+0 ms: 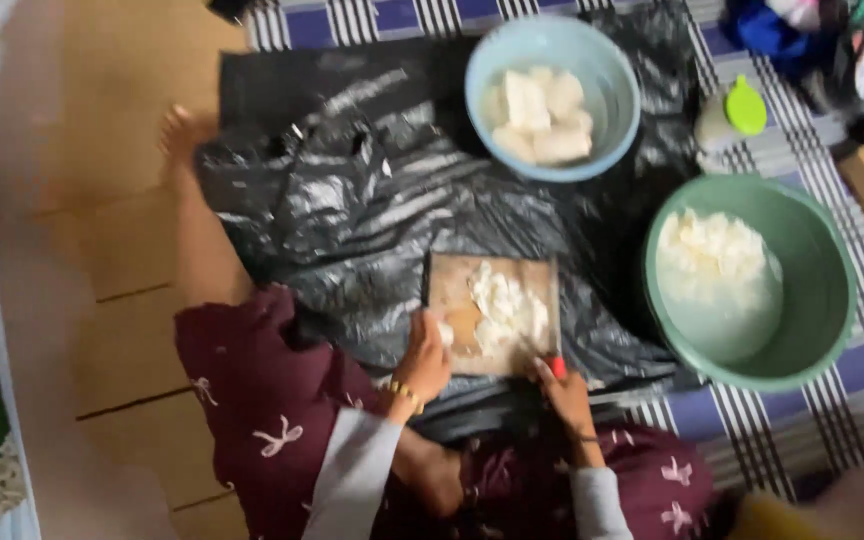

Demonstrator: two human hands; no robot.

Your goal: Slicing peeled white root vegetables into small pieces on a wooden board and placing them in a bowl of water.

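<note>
Seated on the floor, a person steadies a white chunk (pixel 444 331) with left hand (pixel 425 358) fingers closed on it, on a wooden cutting board (pixel 452 290); the right hand (pixel 564 392) grips a red-handled knife (pixel 555 364). The pale pieces look soft, moist and probably slippery, best pinched at the sides.

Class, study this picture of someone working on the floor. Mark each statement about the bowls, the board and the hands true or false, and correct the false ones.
1. The blue bowl holds pale chunks. True.
2. The cutting board lies on black plastic. True.
3. The green bowl is empty. False: it holds white pieces in liquid.
4. The right hand holds a red-handled tool. True.
5. The left hand rests in the blue bowl. False: it is at the board's edge.
</note>
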